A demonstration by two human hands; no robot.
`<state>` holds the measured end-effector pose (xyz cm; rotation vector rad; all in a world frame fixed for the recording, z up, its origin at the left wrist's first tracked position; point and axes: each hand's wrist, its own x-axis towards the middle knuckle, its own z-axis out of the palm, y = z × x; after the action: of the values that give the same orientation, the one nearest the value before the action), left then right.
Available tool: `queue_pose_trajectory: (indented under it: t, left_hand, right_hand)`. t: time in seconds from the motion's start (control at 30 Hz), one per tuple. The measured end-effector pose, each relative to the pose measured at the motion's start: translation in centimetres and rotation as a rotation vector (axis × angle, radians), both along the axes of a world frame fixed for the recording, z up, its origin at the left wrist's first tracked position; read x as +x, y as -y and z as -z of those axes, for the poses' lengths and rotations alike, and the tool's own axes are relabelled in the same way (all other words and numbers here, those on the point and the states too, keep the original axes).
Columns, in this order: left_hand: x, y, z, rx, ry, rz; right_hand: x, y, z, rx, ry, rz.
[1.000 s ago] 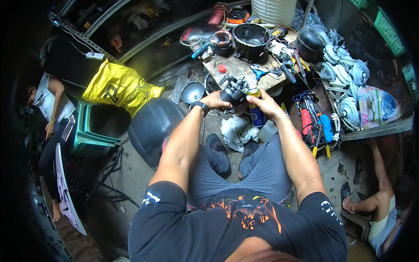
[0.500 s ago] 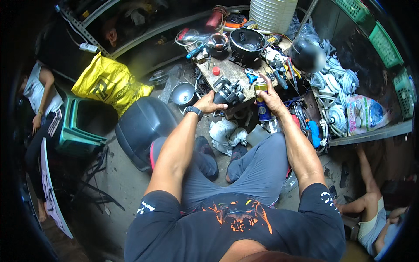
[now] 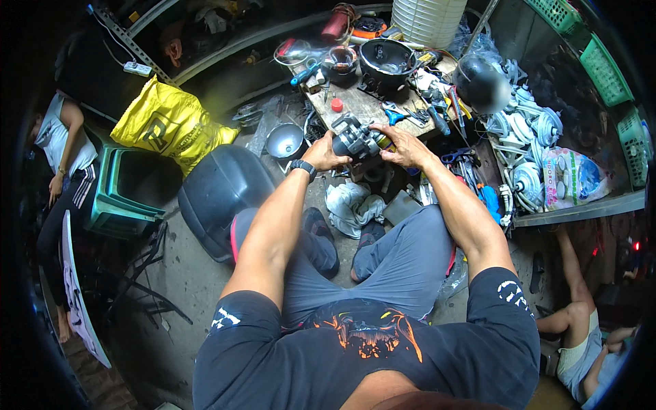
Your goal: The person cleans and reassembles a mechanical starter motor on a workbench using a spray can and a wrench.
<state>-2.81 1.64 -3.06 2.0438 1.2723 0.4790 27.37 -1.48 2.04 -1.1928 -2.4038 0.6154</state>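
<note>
The left hand [image 3: 326, 154] and the right hand [image 3: 404, 145] are both curled in a grasp. Beyond them stands the bench [image 3: 367, 107]; left of the left hand, the black box [image 3: 222, 201]; below both, the rag [image 3: 353, 208]. Between them is the dark part [image 3: 355, 139], in the left's grip; in the right's, mostly hidden, the can [image 3: 387, 143]. Beyond the left hand, the red cap [image 3: 337, 104].

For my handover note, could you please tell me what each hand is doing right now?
Left hand: closed, holding a black-and-silver mechanical part.
Right hand: closed on a mostly hidden can.
</note>
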Motion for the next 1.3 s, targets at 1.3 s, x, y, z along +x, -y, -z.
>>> queue_pose_trajectory:
  t: [1.3]
  left_hand:
    - [-1.4, -3.3, 1.7, -0.066, 0.022, 0.133]
  right_hand:
    - [-2.4, 1.0, -0.8, -0.02, 0.167, 0.233]
